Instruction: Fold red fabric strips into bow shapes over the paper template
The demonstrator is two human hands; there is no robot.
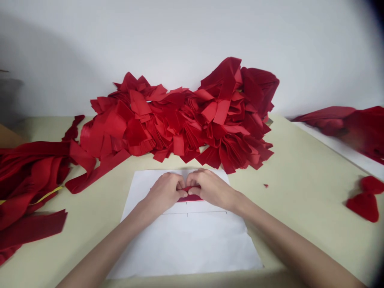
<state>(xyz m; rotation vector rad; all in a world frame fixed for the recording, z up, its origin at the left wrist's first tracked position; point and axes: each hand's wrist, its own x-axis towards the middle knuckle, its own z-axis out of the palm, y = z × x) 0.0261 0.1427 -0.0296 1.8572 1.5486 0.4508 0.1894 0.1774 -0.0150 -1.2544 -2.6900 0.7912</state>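
Observation:
Both hands meet over a white sheet of paper [186, 244] marked with thin ruled lines and short ticks. Between them lies a red fabric strip [189, 197], its lower edge close above a drawn line. My left hand [168, 188] has its thumb and fingers closed on the strip's middle. Right beside it, my right hand [207, 186] pinches the same strip, the two thumbs nearly touching. Fingers and palms cover most of the strip, and its ends are hidden.
A large heap of red fabric pieces [180, 124] stands behind the paper against the wall. Long red strips [33, 172] lie at the left, with a yellow strip among them. At the right are red cut pieces [364, 204] and more red fabric [360, 124] on a white surface.

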